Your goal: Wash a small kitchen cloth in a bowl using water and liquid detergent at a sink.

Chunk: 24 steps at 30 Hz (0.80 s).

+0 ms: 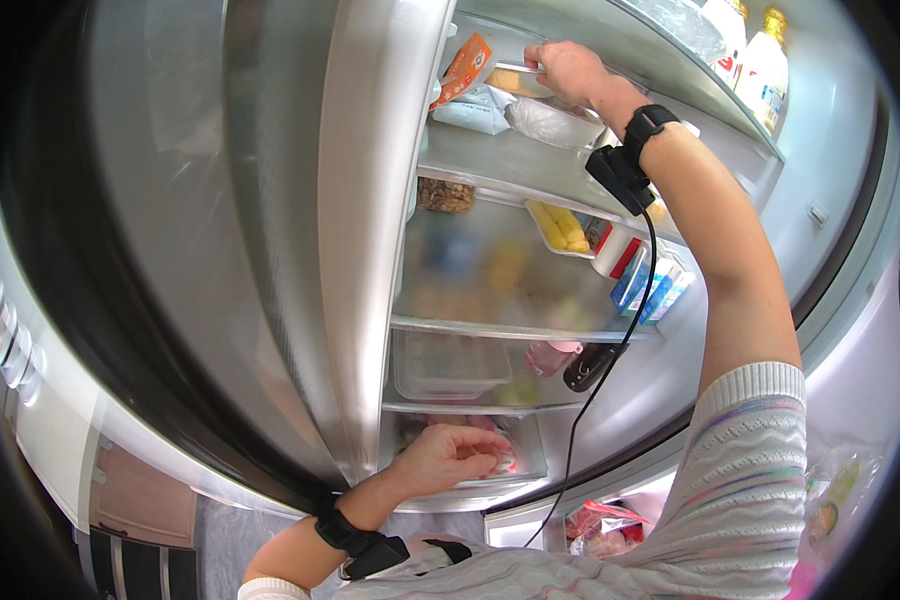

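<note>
My right hand (570, 71) reaches onto an upper shelf of an open refrigerator, its fingers at the edge of a clear container (516, 79) with something tan inside. Whether the fingers grip it, I cannot tell. Left of the container leans an orange packet (465, 69) above a pale plastic packet (474, 111). A plastic-wrapped bundle (555, 121) lies just below my right hand. Low down, my left hand (454, 457) hovers over the lowest drawer (532, 450), fingers curled and apart, with nothing visibly held.
Glass shelf edges (525, 330) cross the refrigerator. Bottles with gold caps (766, 67) stand at upper right. Lower shelves hold a tray of yellow food (559, 226), blue-and-white cartons (649, 285), a black bottle (589, 366) and a clear bin (450, 367). A door (367, 225) stands at left; a cable (576, 427) hangs down.
</note>
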### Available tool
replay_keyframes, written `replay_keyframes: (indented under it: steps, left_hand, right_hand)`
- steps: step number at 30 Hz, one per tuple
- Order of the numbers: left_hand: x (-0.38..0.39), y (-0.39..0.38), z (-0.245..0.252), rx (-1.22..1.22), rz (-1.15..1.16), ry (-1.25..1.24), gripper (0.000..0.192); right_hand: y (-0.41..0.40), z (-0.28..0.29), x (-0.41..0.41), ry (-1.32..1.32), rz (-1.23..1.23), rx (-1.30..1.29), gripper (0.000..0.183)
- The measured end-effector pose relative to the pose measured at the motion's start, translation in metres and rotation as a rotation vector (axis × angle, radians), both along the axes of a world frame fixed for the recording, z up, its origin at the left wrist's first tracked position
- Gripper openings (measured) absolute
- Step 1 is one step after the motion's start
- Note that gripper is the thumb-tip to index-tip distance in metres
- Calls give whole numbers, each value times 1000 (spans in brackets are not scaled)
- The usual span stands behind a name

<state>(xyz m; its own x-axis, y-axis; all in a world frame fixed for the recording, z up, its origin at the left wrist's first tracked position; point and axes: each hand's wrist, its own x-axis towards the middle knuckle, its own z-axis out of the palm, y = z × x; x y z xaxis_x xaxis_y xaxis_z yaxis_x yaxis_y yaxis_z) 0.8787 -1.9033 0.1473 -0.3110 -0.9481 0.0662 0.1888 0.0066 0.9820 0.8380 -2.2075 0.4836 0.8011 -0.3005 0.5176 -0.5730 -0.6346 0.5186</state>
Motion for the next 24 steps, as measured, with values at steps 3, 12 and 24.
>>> replay_keyframes:
  steps: [3, 12, 24]
  left_hand:
    - [0, 1, 0, 38, -15, 4, 29]
    - [-2, 2, 0, 2, 3, -28, 28]
    - [-2, 3, 4, 4, 7, -55, 28]
  right_hand:
    - [4, 1, 0, -67, 16, 15, 15]
    - [9, -13, 4, -300, 191, 58, 16]
    - [10, -8, -2, -157, 166, 109, 11]
